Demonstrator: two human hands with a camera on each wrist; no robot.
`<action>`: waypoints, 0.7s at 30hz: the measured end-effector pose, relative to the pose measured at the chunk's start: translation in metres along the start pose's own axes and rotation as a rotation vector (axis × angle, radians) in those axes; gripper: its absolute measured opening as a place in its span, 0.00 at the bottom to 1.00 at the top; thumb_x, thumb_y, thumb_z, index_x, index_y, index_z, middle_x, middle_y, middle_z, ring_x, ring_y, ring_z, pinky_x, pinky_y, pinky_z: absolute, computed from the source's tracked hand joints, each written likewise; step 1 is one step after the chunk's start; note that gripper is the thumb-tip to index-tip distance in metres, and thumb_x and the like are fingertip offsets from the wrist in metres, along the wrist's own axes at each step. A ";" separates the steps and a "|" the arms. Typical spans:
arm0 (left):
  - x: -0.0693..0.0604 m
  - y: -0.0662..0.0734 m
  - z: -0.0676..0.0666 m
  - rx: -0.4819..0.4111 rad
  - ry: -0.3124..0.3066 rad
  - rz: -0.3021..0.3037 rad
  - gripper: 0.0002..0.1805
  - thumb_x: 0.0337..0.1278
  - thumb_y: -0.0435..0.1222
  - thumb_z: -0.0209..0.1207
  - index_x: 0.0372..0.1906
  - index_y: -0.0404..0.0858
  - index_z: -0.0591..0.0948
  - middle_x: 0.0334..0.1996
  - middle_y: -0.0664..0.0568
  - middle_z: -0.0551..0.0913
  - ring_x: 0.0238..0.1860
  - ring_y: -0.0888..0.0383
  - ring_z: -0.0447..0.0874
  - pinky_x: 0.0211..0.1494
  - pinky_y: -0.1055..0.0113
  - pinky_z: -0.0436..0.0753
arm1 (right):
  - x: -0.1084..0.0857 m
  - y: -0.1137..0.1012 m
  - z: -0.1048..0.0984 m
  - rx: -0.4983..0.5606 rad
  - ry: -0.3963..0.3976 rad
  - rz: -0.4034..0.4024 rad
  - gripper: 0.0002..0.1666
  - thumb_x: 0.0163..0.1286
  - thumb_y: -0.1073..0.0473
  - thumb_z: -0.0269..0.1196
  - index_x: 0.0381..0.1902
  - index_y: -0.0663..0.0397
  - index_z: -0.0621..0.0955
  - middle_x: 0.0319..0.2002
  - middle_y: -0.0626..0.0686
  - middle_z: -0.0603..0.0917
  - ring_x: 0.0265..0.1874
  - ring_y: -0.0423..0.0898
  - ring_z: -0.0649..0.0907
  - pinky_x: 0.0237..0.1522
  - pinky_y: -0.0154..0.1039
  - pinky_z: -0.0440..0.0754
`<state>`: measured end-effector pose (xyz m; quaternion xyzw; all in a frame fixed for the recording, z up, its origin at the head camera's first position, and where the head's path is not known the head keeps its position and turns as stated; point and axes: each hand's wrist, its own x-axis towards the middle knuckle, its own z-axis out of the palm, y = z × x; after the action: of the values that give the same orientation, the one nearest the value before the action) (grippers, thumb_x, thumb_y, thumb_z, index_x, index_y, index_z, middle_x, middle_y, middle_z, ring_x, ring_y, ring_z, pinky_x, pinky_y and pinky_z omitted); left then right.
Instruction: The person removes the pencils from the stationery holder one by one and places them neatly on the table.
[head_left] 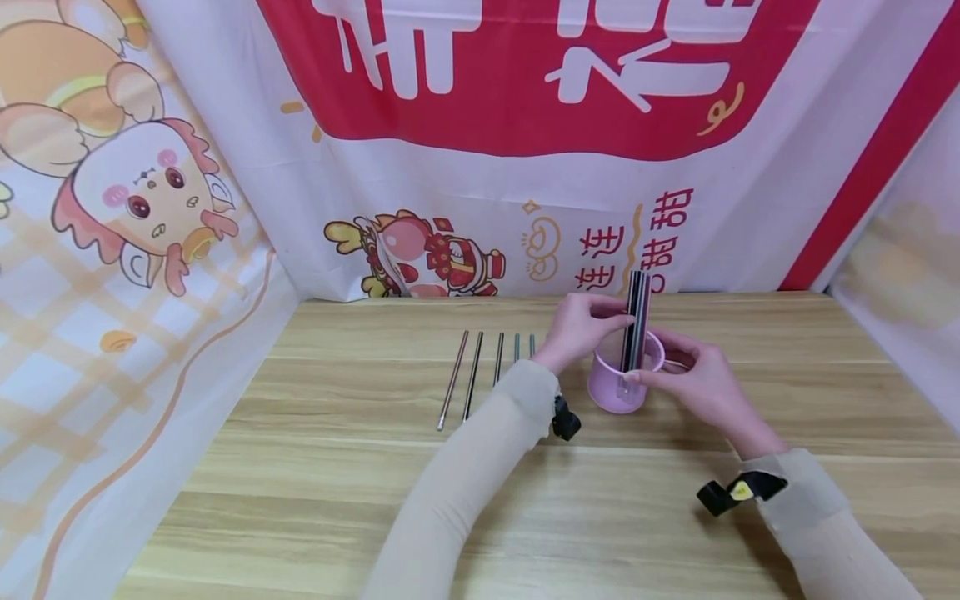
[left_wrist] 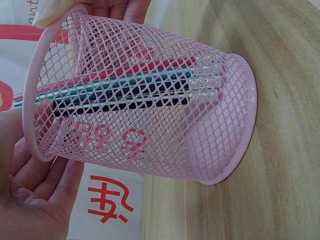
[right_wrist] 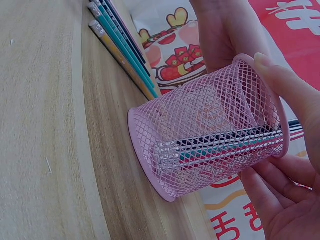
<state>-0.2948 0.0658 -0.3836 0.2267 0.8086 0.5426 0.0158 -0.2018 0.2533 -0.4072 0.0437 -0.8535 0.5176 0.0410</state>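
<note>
A pink mesh cup stands upright on the table, with several dark, green and red pencils in it, their clear ends low inside the mesh. My left hand pinches the pencils near the rim. Around the rim on the right side curls my right hand, thumb at the front. The left wrist view shows the cup close up with the pencils seen through the mesh. In the right wrist view, my right hand holds the rim of the cup.
Left of the cup, several pencils lie in a row on the wooden table, among them a reddish one and a dark one. My left forearm passes over their near ends. A printed cloth hangs behind the table.
</note>
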 end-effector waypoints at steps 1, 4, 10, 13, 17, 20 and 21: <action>0.000 0.000 0.000 -0.002 0.003 0.005 0.14 0.60 0.39 0.72 0.50 0.42 0.89 0.42 0.58 0.89 0.38 0.71 0.84 0.45 0.78 0.82 | 0.000 0.000 0.000 0.002 0.000 -0.001 0.47 0.62 0.48 0.76 0.73 0.58 0.71 0.65 0.63 0.77 0.59 0.58 0.81 0.48 0.24 0.81; 0.000 0.000 0.001 -0.006 0.015 0.012 0.14 0.60 0.38 0.72 0.50 0.40 0.89 0.42 0.56 0.90 0.37 0.70 0.84 0.45 0.79 0.82 | 0.000 0.001 0.000 0.007 0.003 -0.002 0.47 0.62 0.48 0.77 0.73 0.58 0.71 0.65 0.63 0.77 0.58 0.58 0.81 0.48 0.23 0.81; -0.001 0.000 0.000 -0.013 0.046 -0.007 0.15 0.59 0.37 0.72 0.50 0.40 0.88 0.42 0.56 0.90 0.37 0.70 0.84 0.44 0.79 0.82 | 0.001 0.003 0.000 0.022 -0.008 -0.006 0.47 0.62 0.50 0.77 0.73 0.60 0.70 0.66 0.65 0.76 0.58 0.60 0.81 0.47 0.23 0.81; -0.001 0.000 0.000 -0.026 0.055 -0.012 0.15 0.59 0.37 0.72 0.50 0.40 0.88 0.42 0.55 0.90 0.37 0.69 0.84 0.44 0.78 0.83 | 0.001 0.003 0.000 0.032 -0.009 -0.010 0.47 0.62 0.51 0.77 0.73 0.60 0.70 0.65 0.66 0.76 0.58 0.60 0.81 0.47 0.23 0.81; -0.002 -0.001 -0.002 -0.037 0.061 -0.007 0.15 0.58 0.37 0.73 0.50 0.40 0.88 0.42 0.56 0.90 0.38 0.69 0.84 0.45 0.77 0.83 | 0.001 0.003 0.000 0.051 -0.002 -0.024 0.46 0.61 0.53 0.78 0.72 0.61 0.71 0.64 0.65 0.77 0.57 0.60 0.82 0.47 0.24 0.82; -0.003 -0.002 -0.003 -0.040 0.067 -0.005 0.15 0.58 0.38 0.73 0.51 0.41 0.88 0.43 0.56 0.89 0.39 0.69 0.84 0.46 0.77 0.83 | 0.001 0.003 0.000 0.057 0.000 -0.028 0.46 0.61 0.53 0.78 0.72 0.61 0.71 0.64 0.66 0.77 0.57 0.60 0.82 0.48 0.25 0.82; -0.003 -0.002 -0.004 -0.042 0.069 -0.008 0.16 0.58 0.38 0.73 0.51 0.41 0.88 0.43 0.57 0.89 0.39 0.69 0.84 0.46 0.76 0.83 | 0.001 0.002 0.000 0.058 -0.001 -0.027 0.46 0.61 0.53 0.78 0.72 0.61 0.71 0.65 0.66 0.77 0.58 0.60 0.81 0.48 0.25 0.82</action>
<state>-0.2940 0.0612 -0.3844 0.2040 0.7981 0.5669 -0.0053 -0.2027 0.2544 -0.4092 0.0566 -0.8376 0.5414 0.0462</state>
